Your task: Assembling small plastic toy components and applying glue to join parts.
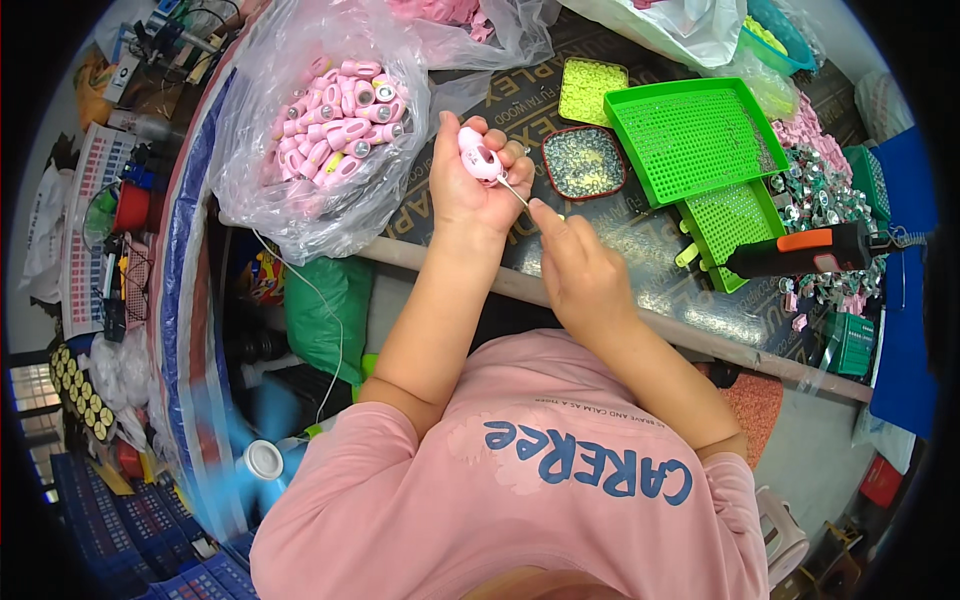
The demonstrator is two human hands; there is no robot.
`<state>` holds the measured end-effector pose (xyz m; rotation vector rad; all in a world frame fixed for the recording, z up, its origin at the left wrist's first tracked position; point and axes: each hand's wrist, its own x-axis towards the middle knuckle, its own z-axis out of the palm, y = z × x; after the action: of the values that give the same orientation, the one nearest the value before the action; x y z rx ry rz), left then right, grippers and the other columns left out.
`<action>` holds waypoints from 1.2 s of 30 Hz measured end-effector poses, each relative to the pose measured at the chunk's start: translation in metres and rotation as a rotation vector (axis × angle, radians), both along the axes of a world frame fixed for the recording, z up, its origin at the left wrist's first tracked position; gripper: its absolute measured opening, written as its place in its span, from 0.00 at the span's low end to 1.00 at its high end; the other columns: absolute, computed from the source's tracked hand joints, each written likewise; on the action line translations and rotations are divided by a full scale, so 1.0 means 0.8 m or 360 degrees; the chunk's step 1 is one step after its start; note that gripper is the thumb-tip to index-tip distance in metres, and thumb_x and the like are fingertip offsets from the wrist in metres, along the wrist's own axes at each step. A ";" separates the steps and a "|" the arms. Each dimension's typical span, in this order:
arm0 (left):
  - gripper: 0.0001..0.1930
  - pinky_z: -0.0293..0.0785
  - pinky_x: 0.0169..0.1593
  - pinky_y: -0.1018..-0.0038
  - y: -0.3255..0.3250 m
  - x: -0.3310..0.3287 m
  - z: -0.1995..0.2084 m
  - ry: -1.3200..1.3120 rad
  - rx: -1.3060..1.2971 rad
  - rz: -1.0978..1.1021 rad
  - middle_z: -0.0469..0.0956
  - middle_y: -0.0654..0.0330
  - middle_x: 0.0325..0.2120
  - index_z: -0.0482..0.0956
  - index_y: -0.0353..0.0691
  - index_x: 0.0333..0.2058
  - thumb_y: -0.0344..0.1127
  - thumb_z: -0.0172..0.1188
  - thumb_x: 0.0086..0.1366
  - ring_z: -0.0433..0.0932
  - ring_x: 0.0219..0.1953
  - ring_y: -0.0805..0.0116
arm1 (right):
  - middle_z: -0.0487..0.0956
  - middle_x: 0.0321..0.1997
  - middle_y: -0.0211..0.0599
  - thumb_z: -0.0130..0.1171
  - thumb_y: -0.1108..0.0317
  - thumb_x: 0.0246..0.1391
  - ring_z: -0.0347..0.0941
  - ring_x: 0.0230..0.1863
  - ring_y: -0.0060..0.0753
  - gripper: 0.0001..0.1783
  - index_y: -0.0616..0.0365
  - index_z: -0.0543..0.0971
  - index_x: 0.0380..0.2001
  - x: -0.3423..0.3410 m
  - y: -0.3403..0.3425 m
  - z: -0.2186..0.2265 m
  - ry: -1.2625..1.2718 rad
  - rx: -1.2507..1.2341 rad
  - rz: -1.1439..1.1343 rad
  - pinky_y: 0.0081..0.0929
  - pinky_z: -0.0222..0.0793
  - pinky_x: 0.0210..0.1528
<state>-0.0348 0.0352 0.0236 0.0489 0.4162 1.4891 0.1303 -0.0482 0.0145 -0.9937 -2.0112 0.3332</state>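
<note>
My left hand (460, 200) is turned palm up above the near edge of the table, its fingers curled round a small pink plastic casing (480, 158) with an oval opening. In my right hand (585, 275), pinched between the fingers, is a thin metal tool (514, 191). Its tip meets the near end of the casing; whether it is tweezers or a pick I cannot tell. Left of my hands, a clear plastic bag (245, 130) lies open with a heap of similar pink casings (340, 125), some with silvery round ends.
Right of my hands stand a red-rimmed dish (546, 165) of small metal parts, a dish of yellow bits (594, 88) and two green perforated trays (690, 130). A black-and-orange electric screwdriver (810, 248) lies over a pile of parts (825, 195). A blue fan (265, 460) spins at lower left.
</note>
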 end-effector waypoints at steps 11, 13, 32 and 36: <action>0.21 0.57 0.21 0.73 0.001 0.005 0.010 0.0094 0.0011 0.0114 0.71 0.65 0.18 0.75 0.50 0.31 0.59 0.51 0.74 0.67 0.19 0.69 | 0.74 0.33 0.44 0.60 0.82 0.52 0.75 0.27 0.48 0.29 0.62 0.74 0.60 -0.021 0.008 -0.028 0.0320 0.0056 0.0067 0.41 0.75 0.29; 0.21 0.57 0.21 0.73 0.005 0.004 0.010 0.0059 0.0093 0.0091 0.71 0.65 0.17 0.75 0.50 0.31 0.59 0.52 0.74 0.67 0.19 0.69 | 0.75 0.35 0.46 0.59 0.82 0.54 0.76 0.28 0.49 0.27 0.63 0.74 0.59 -0.027 0.007 -0.027 0.0436 -0.0033 0.0062 0.42 0.75 0.30; 0.23 0.58 0.21 0.75 0.014 -0.039 -0.040 0.0195 0.0160 -0.0716 0.71 0.62 0.18 0.77 0.43 0.34 0.57 0.48 0.76 0.67 0.18 0.70 | 0.79 0.33 0.45 0.59 0.79 0.54 0.77 0.36 0.52 0.13 0.59 0.83 0.44 0.066 0.035 0.030 -0.0005 -0.0403 0.0214 0.44 0.74 0.40; 0.23 0.58 0.21 0.75 0.010 -0.042 -0.041 0.0140 0.0113 -0.0794 0.71 0.62 0.20 0.77 0.43 0.34 0.57 0.48 0.76 0.67 0.18 0.71 | 0.79 0.32 0.43 0.60 0.79 0.51 0.76 0.36 0.50 0.14 0.58 0.83 0.42 0.085 0.021 0.014 -0.0357 -0.0271 0.0147 0.44 0.74 0.40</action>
<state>-0.0685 0.0431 -0.0089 0.2576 0.3876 1.0111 0.1985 -0.0314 0.0260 -1.0850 -2.2659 0.4671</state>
